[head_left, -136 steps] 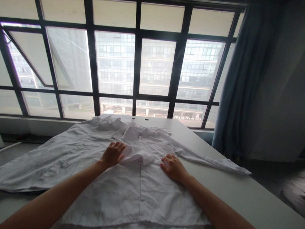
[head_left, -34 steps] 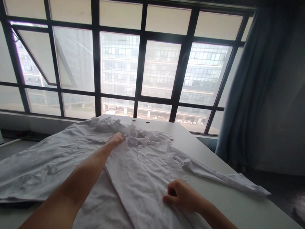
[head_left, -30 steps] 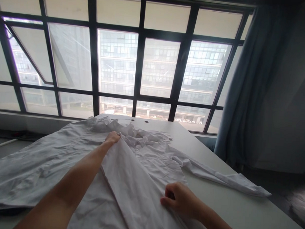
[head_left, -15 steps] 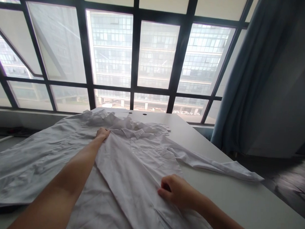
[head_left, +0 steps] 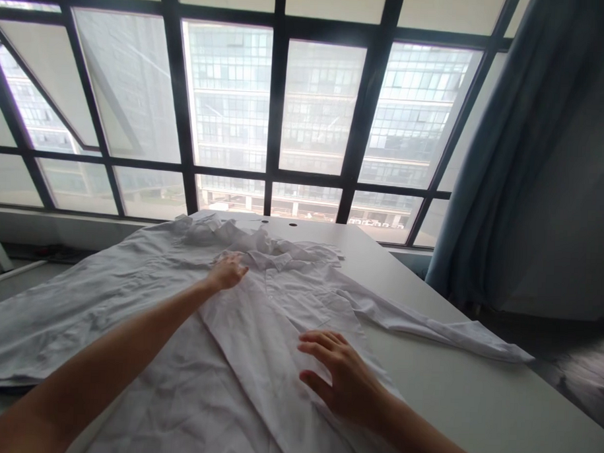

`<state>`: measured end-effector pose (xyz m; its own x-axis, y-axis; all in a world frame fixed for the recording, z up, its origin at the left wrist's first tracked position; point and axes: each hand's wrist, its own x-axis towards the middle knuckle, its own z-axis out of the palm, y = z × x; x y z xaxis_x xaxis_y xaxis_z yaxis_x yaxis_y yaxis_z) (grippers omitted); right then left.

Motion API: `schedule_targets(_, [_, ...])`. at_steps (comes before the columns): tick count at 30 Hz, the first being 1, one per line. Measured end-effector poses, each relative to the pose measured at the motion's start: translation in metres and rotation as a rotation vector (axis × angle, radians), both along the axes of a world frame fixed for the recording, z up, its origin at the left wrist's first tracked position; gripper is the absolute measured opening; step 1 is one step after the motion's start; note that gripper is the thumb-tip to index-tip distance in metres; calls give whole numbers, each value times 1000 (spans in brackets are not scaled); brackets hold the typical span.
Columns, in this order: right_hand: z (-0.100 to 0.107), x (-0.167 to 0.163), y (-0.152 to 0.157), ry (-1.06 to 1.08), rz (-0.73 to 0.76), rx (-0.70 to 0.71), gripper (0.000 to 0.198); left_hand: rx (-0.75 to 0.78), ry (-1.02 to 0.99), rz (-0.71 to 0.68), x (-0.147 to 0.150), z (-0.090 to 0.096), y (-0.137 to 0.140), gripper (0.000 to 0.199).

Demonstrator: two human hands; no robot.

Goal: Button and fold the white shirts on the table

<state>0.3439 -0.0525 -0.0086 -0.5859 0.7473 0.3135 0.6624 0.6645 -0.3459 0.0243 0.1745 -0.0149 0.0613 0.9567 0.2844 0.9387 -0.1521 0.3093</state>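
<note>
A white collared shirt [head_left: 299, 296] lies spread on the table, its collar toward the windows. One long sleeve [head_left: 239, 330] is laid down over the shirt's front, and the other sleeve [head_left: 427, 329] stretches out to the right. My left hand [head_left: 228, 271] rests near the shoulder beside the collar, its fingers reaching forward over the cloth and apparently not gripping. Above the lower front is my right hand [head_left: 339, 373], fingers and thumb apart with nothing between them. Whether its underside touches the fabric is hard to make out.
More pale, wrinkled garments [head_left: 111, 286] cover the table's left side and its far part behind the collar. The white tabletop [head_left: 455, 390] shows on the right. Windows with dark frames [head_left: 274, 120] stand beyond, and a blue-grey curtain [head_left: 492, 167] hangs at right.
My left hand has loosened from the cloth at the shoulder and shifted slightly right. The right hand has opened from a closed pinch. The view has turned slightly left.
</note>
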Motion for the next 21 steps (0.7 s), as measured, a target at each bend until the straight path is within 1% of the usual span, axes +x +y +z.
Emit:
schedule_targets(2, [-3,-4,0,-56,71,-64,51,-46,100,-54,1,-14,-10,55])
schedule_targets(3, [-4,-5,0,-85,92,-100,54,-66,142,-65,-2,-20,-13,58])
schedule_targets(5, [-5,-6,0,-123,113,-159,55,-105,192,-59,-11,-28,-14,63])
schedule_targets(7, [-5,-6,0,-148,112,-193,57,-144,201,-43,-23,-31,-8,68])
schedule_targets(10, [-4,-4,0,-183,125,-217,65,-199,207,-46,-35,-29,5,71])
schedule_targets(14, [-2,-5,-1,-203,136,-236,79,-233,214,-55,-38,-25,14,69])
schedule_targets(17, [0,-5,-2,-211,140,-241,84,-230,240,-34,-34,-20,10,68])
schedule_targets(19, [0,-5,-2,-213,143,-236,83,-180,267,-30,-28,-16,1,66])
schedule_targets(21, [-1,-5,-2,-216,144,-230,83,-117,290,-44,-20,-14,-14,64])
